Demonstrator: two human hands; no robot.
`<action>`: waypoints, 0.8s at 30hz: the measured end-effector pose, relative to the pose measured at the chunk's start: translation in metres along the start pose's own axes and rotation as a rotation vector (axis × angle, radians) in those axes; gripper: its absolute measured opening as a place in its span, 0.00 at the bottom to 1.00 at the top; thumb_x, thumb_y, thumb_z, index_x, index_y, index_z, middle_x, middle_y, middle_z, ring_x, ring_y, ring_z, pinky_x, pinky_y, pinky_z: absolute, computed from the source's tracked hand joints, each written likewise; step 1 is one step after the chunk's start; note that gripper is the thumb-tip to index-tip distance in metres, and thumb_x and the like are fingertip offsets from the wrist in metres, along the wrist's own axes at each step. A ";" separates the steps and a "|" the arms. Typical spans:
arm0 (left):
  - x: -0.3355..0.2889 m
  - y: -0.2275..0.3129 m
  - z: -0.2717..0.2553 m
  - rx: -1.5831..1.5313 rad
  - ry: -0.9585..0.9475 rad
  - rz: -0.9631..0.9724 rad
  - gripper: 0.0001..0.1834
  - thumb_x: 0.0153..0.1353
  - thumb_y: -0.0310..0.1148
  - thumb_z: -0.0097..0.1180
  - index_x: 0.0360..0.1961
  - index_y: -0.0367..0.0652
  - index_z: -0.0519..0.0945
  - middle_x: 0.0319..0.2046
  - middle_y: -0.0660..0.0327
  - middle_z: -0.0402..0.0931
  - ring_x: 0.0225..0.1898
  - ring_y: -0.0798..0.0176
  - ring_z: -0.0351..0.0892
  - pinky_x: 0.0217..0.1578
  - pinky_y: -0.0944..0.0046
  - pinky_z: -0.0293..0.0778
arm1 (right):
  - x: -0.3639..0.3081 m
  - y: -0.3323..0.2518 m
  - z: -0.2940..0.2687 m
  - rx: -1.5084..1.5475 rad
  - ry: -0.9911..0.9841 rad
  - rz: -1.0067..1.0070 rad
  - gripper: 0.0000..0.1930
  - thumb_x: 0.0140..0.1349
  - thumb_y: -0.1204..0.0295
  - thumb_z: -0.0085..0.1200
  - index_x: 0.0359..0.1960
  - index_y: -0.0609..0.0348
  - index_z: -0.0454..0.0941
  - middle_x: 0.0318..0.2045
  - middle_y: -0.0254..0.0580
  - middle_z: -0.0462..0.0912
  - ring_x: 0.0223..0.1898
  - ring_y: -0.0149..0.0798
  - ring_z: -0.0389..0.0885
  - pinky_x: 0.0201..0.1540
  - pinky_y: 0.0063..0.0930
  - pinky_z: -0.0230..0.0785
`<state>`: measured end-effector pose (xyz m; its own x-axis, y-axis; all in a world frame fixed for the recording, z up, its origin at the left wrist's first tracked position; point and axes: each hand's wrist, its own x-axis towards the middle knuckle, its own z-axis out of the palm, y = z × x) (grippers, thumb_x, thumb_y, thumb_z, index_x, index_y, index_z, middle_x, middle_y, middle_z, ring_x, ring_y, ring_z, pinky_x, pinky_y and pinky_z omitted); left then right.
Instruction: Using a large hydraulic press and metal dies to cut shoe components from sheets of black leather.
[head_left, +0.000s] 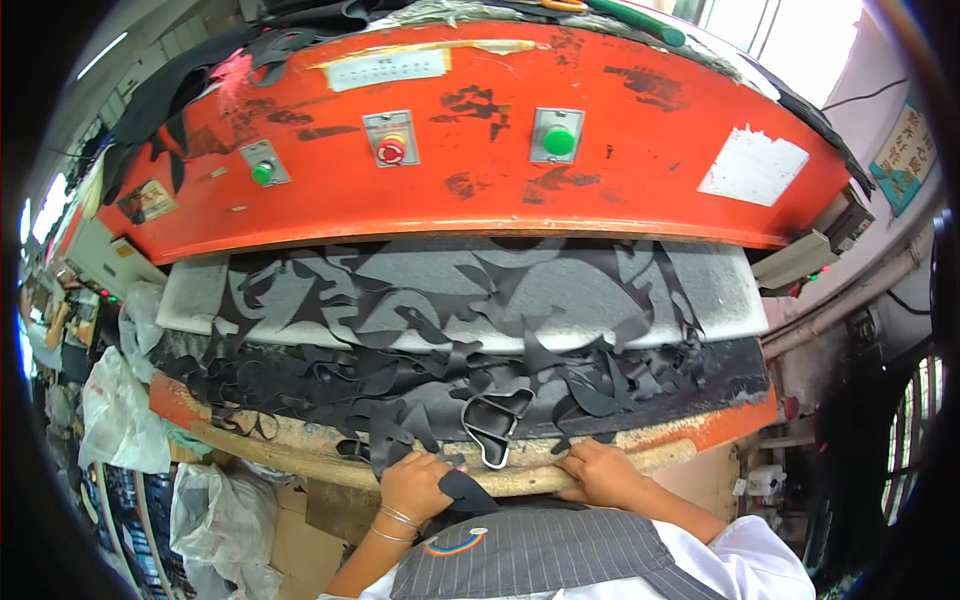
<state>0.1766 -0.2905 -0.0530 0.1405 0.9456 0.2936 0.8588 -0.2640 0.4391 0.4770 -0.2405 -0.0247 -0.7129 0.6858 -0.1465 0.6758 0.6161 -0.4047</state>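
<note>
My left hand (415, 485) is closed at the padded front ledge, with a dark cut piece of sheet material (466, 494) held beside its fingers. More black strips hang just above that hand. At the same ledge, to the right, my right hand (603, 473) has its fingers curled at the edge, next to the end of a black scrap strip (566, 432); what they hold, if anything, is hidden. Between the hands and slightly farther off, a metal cutting die (495, 425) with a bright outline rests against the ledge, partly on black material.
Tangled black offcuts (400, 368) cover the dark front bed. Behind it, a pale cutting board (190, 300) carries a cut-out black sheet (375, 265) under the red press head (480, 190), which has green and red buttons. Plastic bags (125, 410) stand at the left.
</note>
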 end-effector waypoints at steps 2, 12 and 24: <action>0.003 0.004 -0.002 0.012 -0.026 -0.024 0.14 0.51 0.44 0.64 0.15 0.49 0.81 0.18 0.66 0.74 0.24 0.60 0.76 0.23 0.63 0.72 | 0.007 0.024 -0.020 0.117 -0.151 0.000 0.22 0.50 0.56 0.64 0.43 0.56 0.81 0.36 0.44 0.81 0.41 0.47 0.79 0.45 0.37 0.73; 0.007 0.011 0.003 0.100 0.068 -0.060 0.11 0.44 0.40 0.69 0.15 0.49 0.79 0.15 0.68 0.72 0.19 0.62 0.71 0.19 0.64 0.65 | 0.233 0.195 -0.121 -0.163 0.706 -0.058 0.18 0.58 0.60 0.58 0.44 0.60 0.78 0.41 0.49 0.81 0.47 0.53 0.77 0.49 0.45 0.67; 0.013 0.020 -0.008 -0.137 0.111 -0.176 0.09 0.47 0.37 0.67 0.18 0.46 0.81 0.18 0.63 0.76 0.22 0.58 0.75 0.24 0.63 0.70 | 0.209 0.217 -0.152 -0.042 0.291 -0.139 0.09 0.59 0.67 0.56 0.37 0.57 0.78 0.35 0.46 0.79 0.42 0.52 0.78 0.43 0.42 0.71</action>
<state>0.1913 -0.2854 -0.0334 -0.0665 0.9546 0.2904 0.7892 -0.1277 0.6007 0.5029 0.0958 -0.0059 -0.7197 0.6721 0.1743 0.5869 0.7229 -0.3647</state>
